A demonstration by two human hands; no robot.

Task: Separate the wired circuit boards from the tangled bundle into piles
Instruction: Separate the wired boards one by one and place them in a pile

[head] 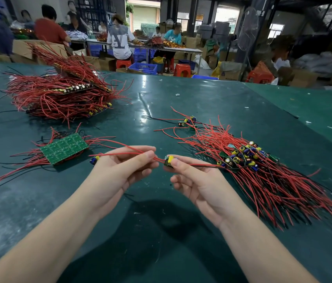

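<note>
Circuit board [169, 160], a small green piece carrying a yellow part, sits pinched in the right hand [193, 180] fingertips, its red wires [140, 153] running leftward through the curled fingers of the left hand [120, 170], so the long axis lies left to right between the hands above the tabletop [201, 103]. A second small board [94, 160] with a blue capacitor pokes out left of the left hand. Just right of the right hand lies a pile of separated boards [242, 156], wires trailing toward the person.

Green table [191, 103], people seated at far bench [169, 49], blue crates [143, 68]
</note>
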